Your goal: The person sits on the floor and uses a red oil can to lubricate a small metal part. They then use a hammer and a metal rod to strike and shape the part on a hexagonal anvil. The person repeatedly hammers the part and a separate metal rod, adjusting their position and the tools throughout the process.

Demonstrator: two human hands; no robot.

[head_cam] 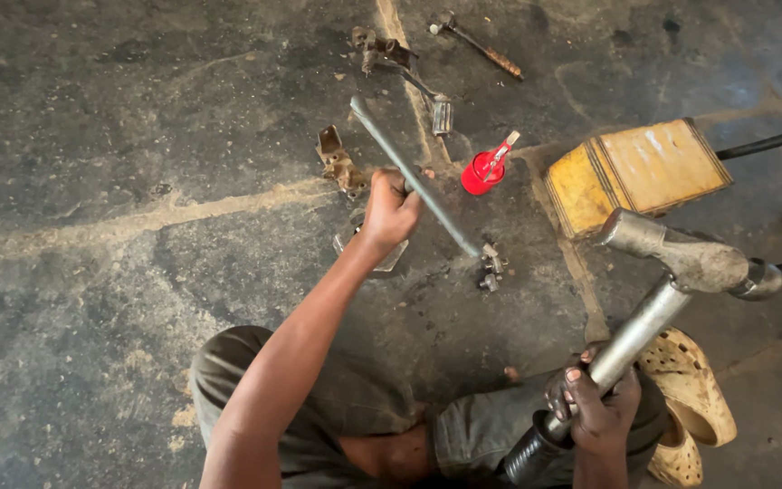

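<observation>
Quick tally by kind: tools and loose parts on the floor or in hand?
Hammers: 2, big one in right hand at, small one
Steel rods: 1, in left hand
Red oil cans: 1
Yellow metal boxes: 1
Rusty metal parts: 3
Total: 8

The left half of the frame is bare concrete floor, open from the upper left corner down to the lower left, with only the person's knee and forearm rising at bottom centre. Upper centre is crowded: a bracket, a linkage part, a small hammer and a red cap ring the slanted steel rod, whose lower tip meets a small fitting. At right, a yellow box, the raised hammer, dark hoses and a sandal close the passage.
</observation>
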